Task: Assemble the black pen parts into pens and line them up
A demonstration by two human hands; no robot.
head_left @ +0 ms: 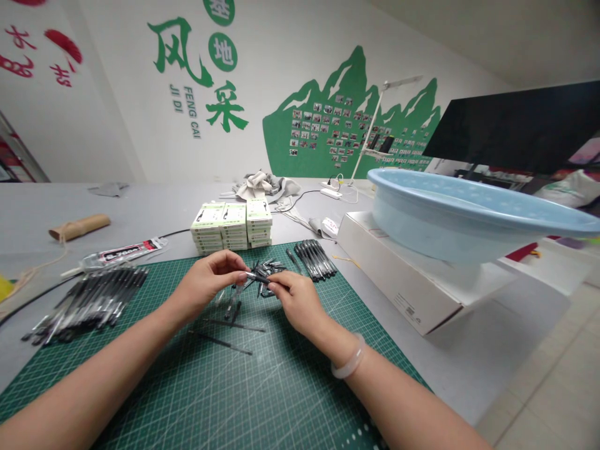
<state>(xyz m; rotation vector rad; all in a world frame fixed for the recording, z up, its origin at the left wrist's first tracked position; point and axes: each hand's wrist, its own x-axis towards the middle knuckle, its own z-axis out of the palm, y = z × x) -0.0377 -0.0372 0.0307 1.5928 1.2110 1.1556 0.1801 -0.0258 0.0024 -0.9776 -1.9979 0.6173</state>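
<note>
The grey table [473, 356] is the largest thing which I follow through the distant head camera, and on it lies a green cutting mat [220, 406]. To the right of the mat, a light blue basin [412, 231] stands on a white box [398, 281]. At the far edge of the mat is a stack of small boxes [220, 219]; at the left, a heap of pens [94, 300] lies partly over its edge. My left hand [218, 275] and right hand [297, 300] are just beside each other above the mat, and a row of pens [316, 259] lies beyond the right one. Near the fingers is a pile of short dark pieces [272, 269]. Between both hands, in the air, is one dark pen [257, 277]: left thumb and fingertip pinch its paler end, right thumb and fingers are closed on its black part
</note>
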